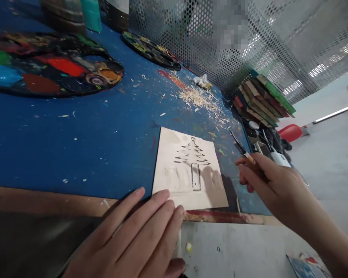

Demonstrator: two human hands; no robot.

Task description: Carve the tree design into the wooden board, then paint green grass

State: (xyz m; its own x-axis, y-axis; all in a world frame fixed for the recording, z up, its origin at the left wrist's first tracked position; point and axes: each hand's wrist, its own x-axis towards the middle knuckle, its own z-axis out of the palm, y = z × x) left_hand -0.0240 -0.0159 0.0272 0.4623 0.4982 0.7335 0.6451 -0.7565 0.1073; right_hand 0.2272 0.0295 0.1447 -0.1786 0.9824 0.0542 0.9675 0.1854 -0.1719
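Note:
A pale, thin square board [174, 170] lies at the front edge of the blue table [110, 139]. It bears a dark outline drawing of a fir tree [193, 154] with a rectangular trunk and a small round top. My left hand [142, 235] is open, its outstretched fingertips resting at the board's lower left edge. To the right of the board, my right hand [266, 175] is closed around the wooden handle of a carving gouge [245, 152]. The gouge's metal tip points up and left, apart from the board. My right palm hides the handle's end.
Pale shavings [201, 98] lie beyond the board near a crumpled tissue [202, 82]. Paint palettes [75, 69] [150, 50] and containers [91, 15] stand at the back left. Stacked books [262, 100] lean by the perforated metal screen [203, 31] on the right.

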